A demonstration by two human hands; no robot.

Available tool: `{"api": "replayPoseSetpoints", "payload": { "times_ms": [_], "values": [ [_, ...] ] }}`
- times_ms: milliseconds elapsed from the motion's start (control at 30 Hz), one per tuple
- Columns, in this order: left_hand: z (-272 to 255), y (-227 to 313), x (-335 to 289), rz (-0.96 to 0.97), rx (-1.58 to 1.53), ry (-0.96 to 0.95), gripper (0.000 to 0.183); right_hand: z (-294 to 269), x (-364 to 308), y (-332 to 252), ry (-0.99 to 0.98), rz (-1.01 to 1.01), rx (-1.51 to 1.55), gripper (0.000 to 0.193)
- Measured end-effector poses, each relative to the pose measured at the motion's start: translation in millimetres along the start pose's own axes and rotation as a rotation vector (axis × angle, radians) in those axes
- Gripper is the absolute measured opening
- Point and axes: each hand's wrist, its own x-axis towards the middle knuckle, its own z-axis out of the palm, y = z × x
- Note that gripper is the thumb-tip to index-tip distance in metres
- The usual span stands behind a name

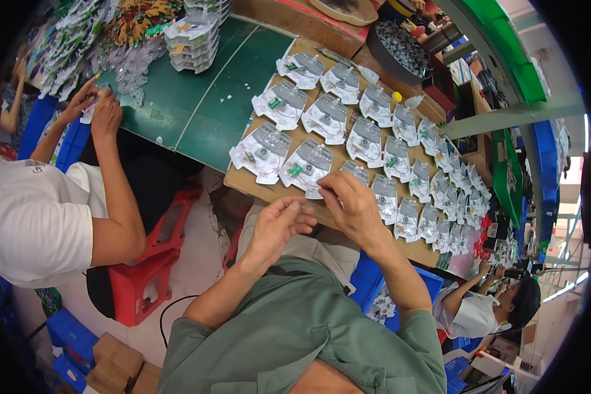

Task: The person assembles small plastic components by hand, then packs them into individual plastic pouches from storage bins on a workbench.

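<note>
My left hand (274, 228) is just off the near edge of a cardboard-covered table (243, 180), its thumb and fingers curled together. Whatever is between them is too small to make out. To its right, my right hand (356, 209) reaches over the edge with thumb and forefinger bent into a pinch, also around something I cannot make out. Its fingertips are beside the lower edge of a white and grey plastic housing (314, 157) with a small green circuit board (296, 170) and thin wires. Another such housing (262, 150) lies to the left of it.
Several rows of similar housings (400, 157) spread along the cardboard to the right. A round tray of small dark parts (400, 49) stands at the back. On the left, a co-worker in white (46, 220) works at a green table (171, 108) with stacked housings (194, 39).
</note>
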Motion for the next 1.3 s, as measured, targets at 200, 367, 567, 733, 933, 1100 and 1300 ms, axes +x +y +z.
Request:
{"api": "replayPoseSetpoints", "payload": {
  "times_ms": [200, 367, 567, 733, 933, 1100, 1300],
  "values": [
    [-4.1, 7.3, 1.7, 0.032, 0.05, -0.001, 0.028, 8.2, 28.8, 6.4, -0.17, -0.099, -0.135, 0.021],
    [-4.6, 7.5, 5.4, 0.03, 0.073, -0.009, 0.027, 16.5, 36.3, 20.7, -0.212, -0.172, -0.246, 0.021],
    [-4.2, 5.3, 9.1, 0.031, 0.071, -0.01, 0.028, 20.5, 36.8, 29.6, -0.202, -0.162, -0.154, 0.02],
    [-2.9, 3.9, 9.0, 0.044, 0.084, 0.016, 0.028, 23.5, 34.5, 35.5, -0.161, -0.159, -0.102, 0.017],
    [-3.2, 3.3, 8.5, 0.044, 0.085, 0.014, 0.028, 24.0, 33.3, 37.7, -0.169, -0.148, -0.077, 0.017],
    [-2.1, 4.3, 8.1, 0.047, 0.07, 0.001, 0.027, 20.1, 34.6, 39.8, -0.221, -0.14, -0.063, 0.019],
    [8.9, 9.4, -1.9, 0.051, -0.08, -0.035, 0.028, 1.2, 30.7, 23.1, -0.112, -0.16, -0.064, 0.02]
  ]
}}
